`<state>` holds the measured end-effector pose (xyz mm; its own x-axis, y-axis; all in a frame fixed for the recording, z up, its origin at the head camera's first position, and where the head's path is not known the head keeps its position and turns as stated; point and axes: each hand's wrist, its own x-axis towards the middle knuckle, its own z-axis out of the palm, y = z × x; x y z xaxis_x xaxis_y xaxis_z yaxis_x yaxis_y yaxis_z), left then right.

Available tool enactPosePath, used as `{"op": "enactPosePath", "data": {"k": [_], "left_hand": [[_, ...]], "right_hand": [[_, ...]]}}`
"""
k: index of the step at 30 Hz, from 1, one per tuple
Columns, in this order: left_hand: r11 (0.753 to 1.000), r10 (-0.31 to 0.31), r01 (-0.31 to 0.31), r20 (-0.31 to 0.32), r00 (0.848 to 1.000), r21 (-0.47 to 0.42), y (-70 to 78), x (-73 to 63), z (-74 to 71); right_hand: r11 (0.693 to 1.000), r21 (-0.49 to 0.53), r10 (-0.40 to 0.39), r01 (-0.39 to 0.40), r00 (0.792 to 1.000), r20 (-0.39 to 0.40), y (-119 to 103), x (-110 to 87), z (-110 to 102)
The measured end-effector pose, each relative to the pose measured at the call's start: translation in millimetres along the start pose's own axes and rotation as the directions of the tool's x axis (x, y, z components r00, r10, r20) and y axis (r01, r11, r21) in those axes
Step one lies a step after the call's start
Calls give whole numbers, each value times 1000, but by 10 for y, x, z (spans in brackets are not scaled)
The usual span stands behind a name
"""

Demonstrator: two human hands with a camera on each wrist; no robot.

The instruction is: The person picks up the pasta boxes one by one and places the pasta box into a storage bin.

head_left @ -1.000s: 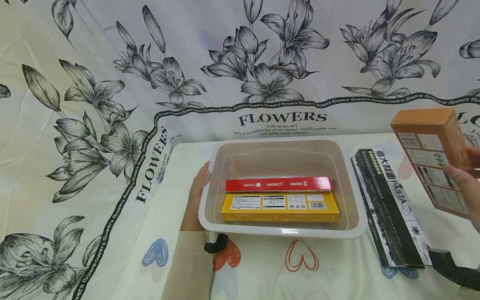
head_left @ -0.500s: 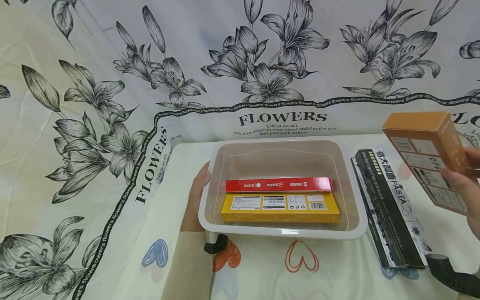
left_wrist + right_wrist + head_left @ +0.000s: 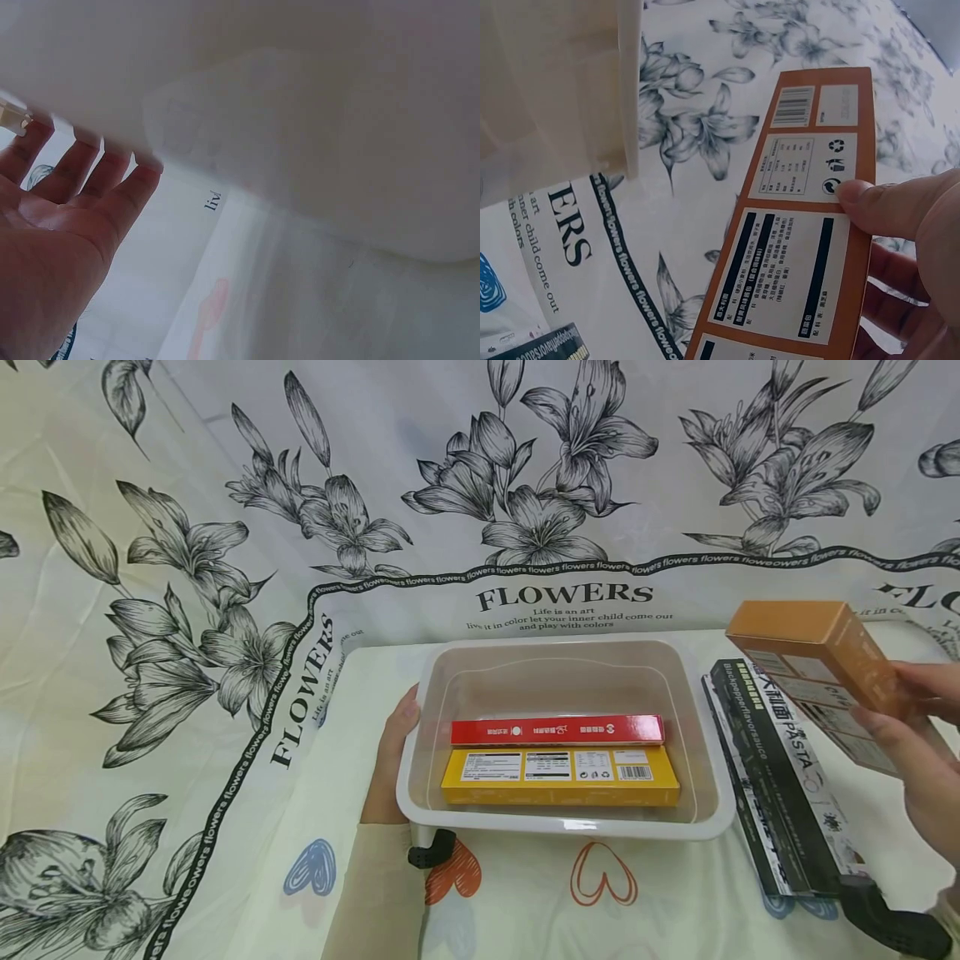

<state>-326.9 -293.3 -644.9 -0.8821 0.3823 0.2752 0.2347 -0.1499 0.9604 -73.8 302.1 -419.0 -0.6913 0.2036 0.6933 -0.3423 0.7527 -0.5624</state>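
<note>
My left hand (image 3: pixel 393 747) holds a white plastic tub (image 3: pixel 558 827) at its left side; in the left wrist view its fingertips pass behind the tub's pale edge. Inside the tub lie a red box (image 3: pixel 557 729) and a yellow box (image 3: pixel 561 789), side by side and lengthwise. My right hand (image 3: pixel 918 735) pinches an orange pasta box (image 3: pixel 813 647) between thumb and fingers, tilted above the table to the right of the tub. The right wrist view shows the box's white label panels, with the thumb (image 3: pixel 885 206) pressing on that face.
Black pasta boxes (image 3: pixel 780 777) lie lengthwise right beside the tub, partly under the raised orange box in the head view. A heart-printed cloth (image 3: pixel 525 902) covers the table. Flower-printed fabric (image 3: pixel 555 460) rises behind and on the left.
My right hand has carried the orange pasta box left and slightly down, toward the tub, tipping it further. My left hand, the tub and its contents have stayed put.
</note>
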Motion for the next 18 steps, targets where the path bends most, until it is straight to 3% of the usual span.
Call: {"op": "enactPosePath", "data": {"k": [6,12,18], "left_hand": [[999,53,-53,21,998,9,85,-6,62],[999,13,-12,16,1000,-34,108,-35,72],[1000,-16,16,-52,998,-6,118,-31,97]], "right_hand": [[999,-7,-38,38,999,14,-85,32,6],[998,-13,-69,69,997,44,-209,67,-1],[997,-16,-73,74,997,38,-301,60,37]]}}
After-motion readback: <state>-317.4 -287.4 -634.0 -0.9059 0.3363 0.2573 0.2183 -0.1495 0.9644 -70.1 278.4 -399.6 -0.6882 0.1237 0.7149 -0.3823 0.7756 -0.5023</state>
